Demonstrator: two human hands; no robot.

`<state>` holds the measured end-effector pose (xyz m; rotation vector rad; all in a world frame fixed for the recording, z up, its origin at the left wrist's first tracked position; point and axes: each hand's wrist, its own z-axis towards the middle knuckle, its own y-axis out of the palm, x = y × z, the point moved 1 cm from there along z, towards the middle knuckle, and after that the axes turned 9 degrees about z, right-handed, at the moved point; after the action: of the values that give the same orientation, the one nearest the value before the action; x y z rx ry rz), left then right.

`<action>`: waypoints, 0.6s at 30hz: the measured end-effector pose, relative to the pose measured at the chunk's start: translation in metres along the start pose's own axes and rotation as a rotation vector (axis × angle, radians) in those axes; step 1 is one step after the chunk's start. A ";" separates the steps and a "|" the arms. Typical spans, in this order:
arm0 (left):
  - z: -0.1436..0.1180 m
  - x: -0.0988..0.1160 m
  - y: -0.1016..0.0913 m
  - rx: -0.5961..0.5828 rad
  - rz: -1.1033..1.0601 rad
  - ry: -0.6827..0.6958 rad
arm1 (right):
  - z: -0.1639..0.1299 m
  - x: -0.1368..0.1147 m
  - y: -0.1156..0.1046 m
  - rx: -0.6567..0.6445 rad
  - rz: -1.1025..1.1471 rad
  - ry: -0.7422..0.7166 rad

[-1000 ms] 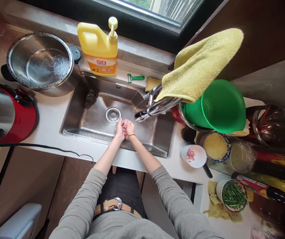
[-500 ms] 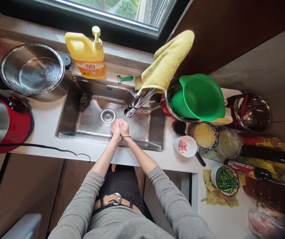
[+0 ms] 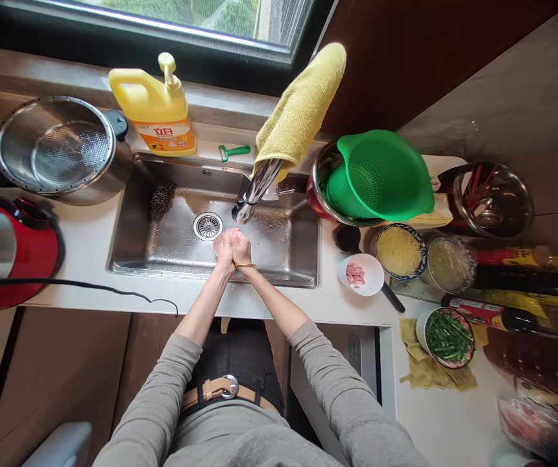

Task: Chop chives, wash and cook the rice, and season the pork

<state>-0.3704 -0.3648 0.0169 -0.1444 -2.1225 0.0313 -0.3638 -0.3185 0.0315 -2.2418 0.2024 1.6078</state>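
Observation:
My left hand and my right hand are pressed together over the stainless steel sink. Both are closed, with the fingers bent round each other. A pale pinkish, rounded shape shows at the left edge of my left hand, too small to name. What lies between my palms is hidden. The tap points down just above my hands, with a yellow cloth draped over it. The round drain is behind my hands, slightly left.
A steel scrubber lies in the sink's left back corner. Behind stand a yellow detergent bottle and a green peeler. A steel pot is on the left; a green colander and several food bowls crowd the right.
The camera view has shifted slightly. My hands remain pressed together beneath the tap, with their fingers in a slightly different position.

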 end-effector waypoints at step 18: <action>-0.015 0.005 -0.006 0.084 -0.048 -0.012 | -0.003 0.005 0.007 -0.025 0.029 -0.012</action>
<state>-0.3608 -0.3710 0.0297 -0.0441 -2.1324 0.0930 -0.3617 -0.3259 0.0260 -2.2570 0.2135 1.6476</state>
